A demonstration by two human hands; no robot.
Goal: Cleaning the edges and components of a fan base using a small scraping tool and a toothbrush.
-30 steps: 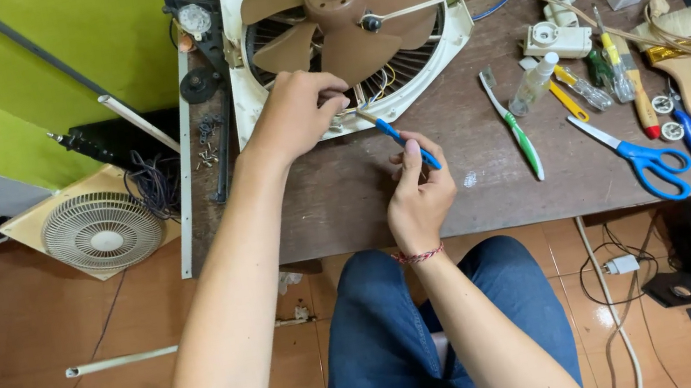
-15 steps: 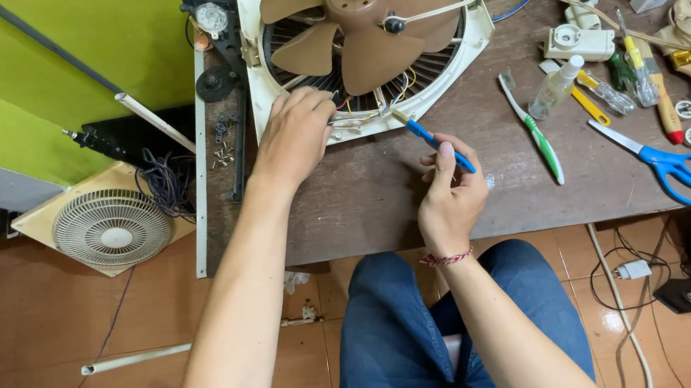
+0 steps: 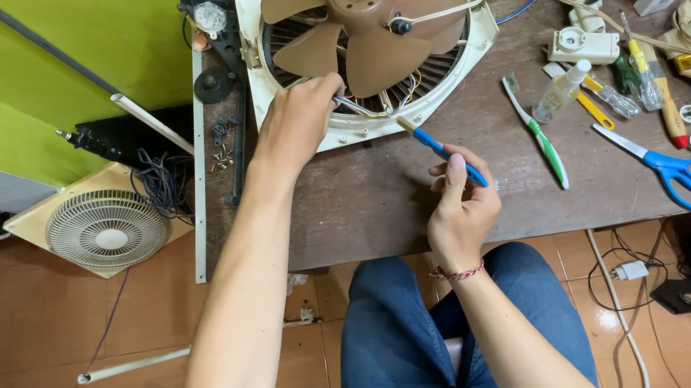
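Left hand (image 3: 295, 122) fingers gripping fan frame (image 3: 471, 49) edge; right hand (image 3: 459, 212) pinching screwdriver (image 3: 442, 151).

Even, soft indoor light; faint shadows under the hands; sharp focus throughout, slight wide-angle bending at the edges.

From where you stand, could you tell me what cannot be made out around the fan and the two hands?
- Head view: the left hand covers the spot on the white fan housing it touches.
- The blue-handled tool: its tip is too small to identify.
- The fan's top is cut off by the frame edge.
- Small screws: too tiny to count.
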